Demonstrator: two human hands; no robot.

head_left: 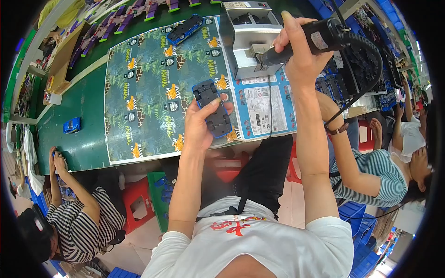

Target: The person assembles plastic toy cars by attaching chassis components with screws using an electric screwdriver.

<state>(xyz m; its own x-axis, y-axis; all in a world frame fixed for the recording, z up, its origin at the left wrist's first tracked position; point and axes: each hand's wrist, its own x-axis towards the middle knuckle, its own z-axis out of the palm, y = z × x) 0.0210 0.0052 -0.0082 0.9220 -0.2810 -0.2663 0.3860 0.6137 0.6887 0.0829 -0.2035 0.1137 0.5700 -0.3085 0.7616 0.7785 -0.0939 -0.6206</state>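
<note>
My left hand [197, 124] is closed around a toy car [219, 124], thumb across its underside. The car lies belly up, showing a black chassis with a blue body at the edges. In my right hand [301, 65] is a black electric screwdriver [321, 39], held nearly level with its coiled cord trailing off to the right. Its tip points left and meets the small outlet block of a metal screw feeder [248, 34]. Whether a screw sits on the tip is too small to see.
Another upturned blue toy car [185, 30] rests on the printed sheets [153, 92] covering the green table [90, 104]. Further left stands a blue car [72, 125]. Co-workers sit on both sides, one in black-and-white stripes [79, 227]. Black and blue car parts [331, 85] lie at right.
</note>
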